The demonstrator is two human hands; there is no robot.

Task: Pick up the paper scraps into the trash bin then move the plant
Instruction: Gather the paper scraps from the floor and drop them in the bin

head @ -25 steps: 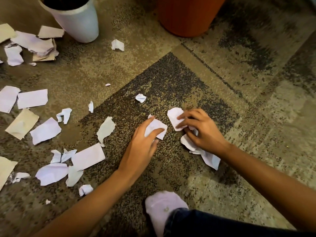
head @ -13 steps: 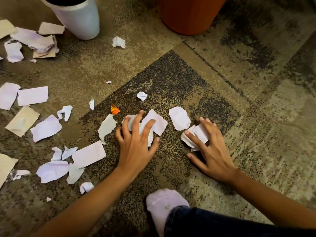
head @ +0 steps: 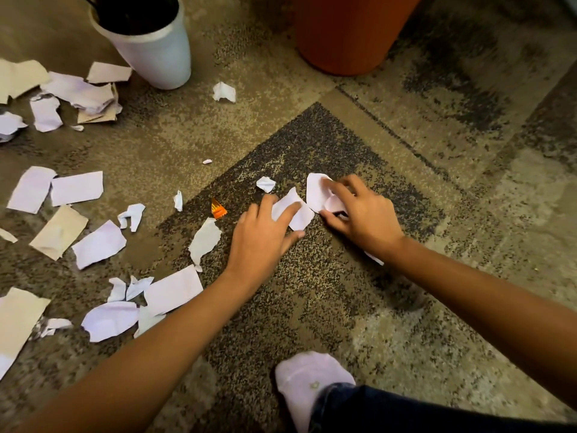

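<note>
Torn white and tan paper scraps (head: 96, 243) lie scattered over the carpet, mostly on the left. My left hand (head: 262, 235) rests on the floor with its fingers pinching a white scrap (head: 295, 210). Beside it, my right hand (head: 359, 214) is closed over a bunch of white scraps (head: 317, 190), and one piece pokes out under the wrist. The orange trash bin (head: 349, 35) stands at the top centre, its rim out of view. The plant's white pot (head: 156, 48) stands at the top left; only dark soil and stems show.
A small orange wrapper bit (head: 218, 209) lies left of my left hand. A crumpled scrap (head: 266, 183) sits just beyond my hands, another (head: 224, 92) near the pot. My foot in a white sock (head: 307, 385) is at the bottom centre.
My right hand slid forward and left onto the loose white scrap while keeping its bunch. My left hand shifted right and closed its spread fingers on a scrap. The view tilted up slightly.
</note>
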